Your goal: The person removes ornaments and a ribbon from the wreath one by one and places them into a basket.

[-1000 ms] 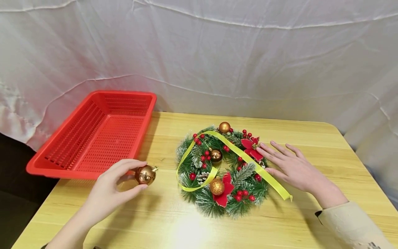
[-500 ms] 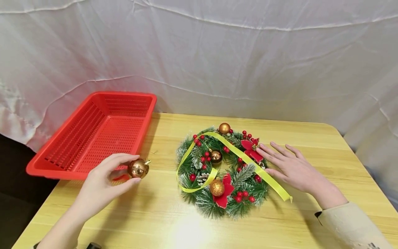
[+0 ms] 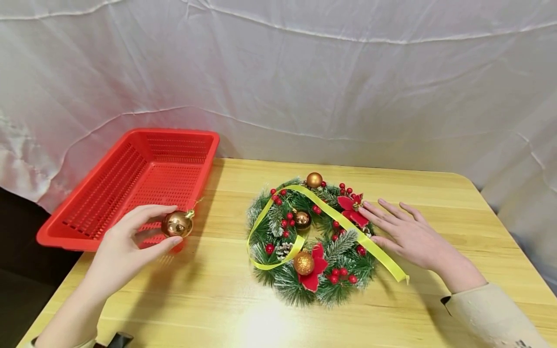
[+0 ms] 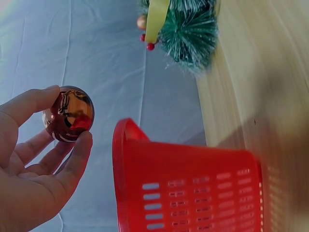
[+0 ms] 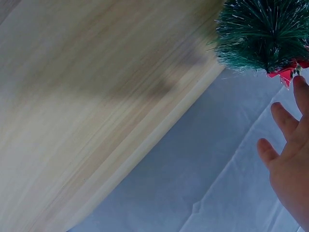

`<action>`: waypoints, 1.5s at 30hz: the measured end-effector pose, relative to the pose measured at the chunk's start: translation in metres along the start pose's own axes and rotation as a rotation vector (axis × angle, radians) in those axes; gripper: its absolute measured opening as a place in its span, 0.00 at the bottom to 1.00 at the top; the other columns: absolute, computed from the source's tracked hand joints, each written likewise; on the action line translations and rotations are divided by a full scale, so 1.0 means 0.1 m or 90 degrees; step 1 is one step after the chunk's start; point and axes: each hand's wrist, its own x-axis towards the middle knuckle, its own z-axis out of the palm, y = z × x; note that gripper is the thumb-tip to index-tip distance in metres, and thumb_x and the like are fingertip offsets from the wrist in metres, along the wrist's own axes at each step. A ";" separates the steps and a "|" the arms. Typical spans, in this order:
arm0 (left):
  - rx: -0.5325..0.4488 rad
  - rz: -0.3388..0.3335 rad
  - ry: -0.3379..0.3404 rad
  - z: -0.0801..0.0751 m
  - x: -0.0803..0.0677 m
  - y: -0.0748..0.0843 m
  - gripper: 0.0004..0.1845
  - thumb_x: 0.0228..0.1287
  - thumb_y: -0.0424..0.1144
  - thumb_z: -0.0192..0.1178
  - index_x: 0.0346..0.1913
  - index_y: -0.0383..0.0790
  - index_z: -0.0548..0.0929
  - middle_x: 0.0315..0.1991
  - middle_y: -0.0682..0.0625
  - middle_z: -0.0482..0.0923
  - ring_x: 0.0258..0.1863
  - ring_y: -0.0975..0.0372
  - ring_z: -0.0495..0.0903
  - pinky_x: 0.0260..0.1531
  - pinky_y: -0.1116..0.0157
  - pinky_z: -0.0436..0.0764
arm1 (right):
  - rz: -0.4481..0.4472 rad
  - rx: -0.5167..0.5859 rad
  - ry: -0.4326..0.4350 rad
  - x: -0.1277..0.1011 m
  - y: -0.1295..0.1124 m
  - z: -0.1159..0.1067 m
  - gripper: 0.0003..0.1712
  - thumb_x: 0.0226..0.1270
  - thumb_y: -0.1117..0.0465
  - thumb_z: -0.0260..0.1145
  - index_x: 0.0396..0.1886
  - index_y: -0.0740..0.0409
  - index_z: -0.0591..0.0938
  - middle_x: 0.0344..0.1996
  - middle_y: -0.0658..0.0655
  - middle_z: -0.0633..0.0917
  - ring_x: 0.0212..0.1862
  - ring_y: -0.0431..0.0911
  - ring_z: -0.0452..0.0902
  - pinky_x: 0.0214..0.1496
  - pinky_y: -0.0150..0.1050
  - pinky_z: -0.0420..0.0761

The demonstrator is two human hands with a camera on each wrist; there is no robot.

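Between thumb and fingers my left hand [image 3: 124, 249] pinches a shiny bronze Christmas bauble [image 3: 177, 224], its gold cap pointing up and right. In the left wrist view the bauble [image 4: 72, 114] is raised beside the rim of the red basket [image 4: 124, 183]. A green wreath [image 3: 283, 285] with red berries, red flowers and several gold or bronze baubles lies on the table. Across it runs a loose yellow ribbon [image 3: 322, 203]. My right hand [image 3: 409, 237] has its fingers extended, fingertips right at the red flower [image 3: 353, 209] on the wreath's right side.
The red perforated basket [image 3: 204, 169] stands at the back left of the wooden table [image 3: 461, 212]. A pale cloth [image 3: 304, 87] hangs behind the table. Something small and dark [image 3: 119, 340] shows near my left wrist at the bottom edge.
My left hand has moved left and slightly up with the bauble, towards the basket's near right corner. The right hand and the wreath have stayed put.
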 end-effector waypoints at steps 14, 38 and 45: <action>0.049 -0.093 0.027 -0.25 0.01 -0.23 0.30 0.48 0.27 0.73 0.58 0.41 0.79 0.47 0.56 0.76 0.44 0.73 0.76 0.39 0.81 0.76 | 0.001 0.000 0.001 -0.01 -0.01 -0.01 0.37 0.71 0.41 0.53 0.76 0.37 0.53 0.74 0.44 0.54 0.75 0.49 0.42 0.73 0.51 0.36; 0.154 -0.202 -0.017 -0.58 0.06 -0.68 0.29 0.55 0.42 0.71 0.60 0.41 0.76 0.45 0.60 0.75 0.36 0.88 0.71 0.30 0.83 0.73 | 0.000 -0.007 0.002 -0.01 -0.02 -0.01 0.36 0.72 0.41 0.53 0.76 0.36 0.53 0.74 0.45 0.55 0.74 0.50 0.44 0.72 0.53 0.40; 0.157 -0.208 -0.004 -0.62 0.06 -0.69 0.29 0.55 0.42 0.71 0.60 0.40 0.76 0.46 0.63 0.73 0.35 0.88 0.71 0.28 0.83 0.74 | 0.000 -0.009 -0.001 -0.01 -0.02 -0.01 0.36 0.72 0.41 0.52 0.76 0.37 0.53 0.74 0.45 0.55 0.75 0.49 0.43 0.73 0.51 0.37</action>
